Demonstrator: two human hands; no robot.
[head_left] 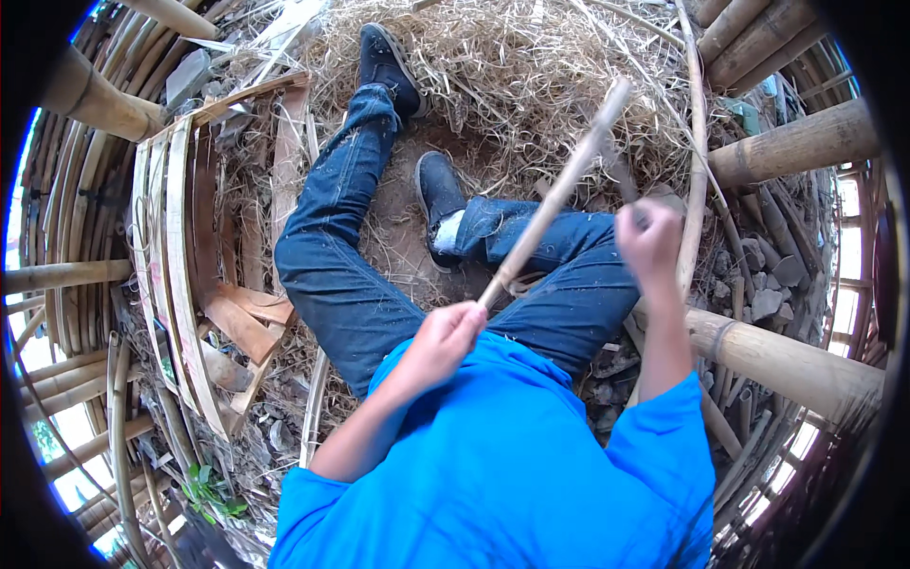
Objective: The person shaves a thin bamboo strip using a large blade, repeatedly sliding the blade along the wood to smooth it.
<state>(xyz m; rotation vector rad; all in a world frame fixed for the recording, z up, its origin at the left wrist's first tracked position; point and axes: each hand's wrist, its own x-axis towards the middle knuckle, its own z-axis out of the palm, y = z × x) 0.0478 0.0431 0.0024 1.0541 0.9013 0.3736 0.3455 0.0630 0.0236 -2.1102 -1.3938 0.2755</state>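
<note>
My left hand [445, 341] is closed around the near end of a long pale bamboo stick [555, 199], close to my lap. The stick slants up and away to the right, over my bent leg in blue jeans. To the right of the stick, my right hand [649, 242] is raised in a fist round a knife [624, 175]. Motion blurs its dark blade, which points away from me beside the stick's far half. Whether blade and stick touch, I cannot tell.
Dry shavings [502, 76] cover the ground beyond my shoes. A wooden crate [171, 275] lies at the left. Thick bamboo poles [787, 360] jut in at the right, above broken stones [768, 294]. A thin pole [695, 190] runs along my right side.
</note>
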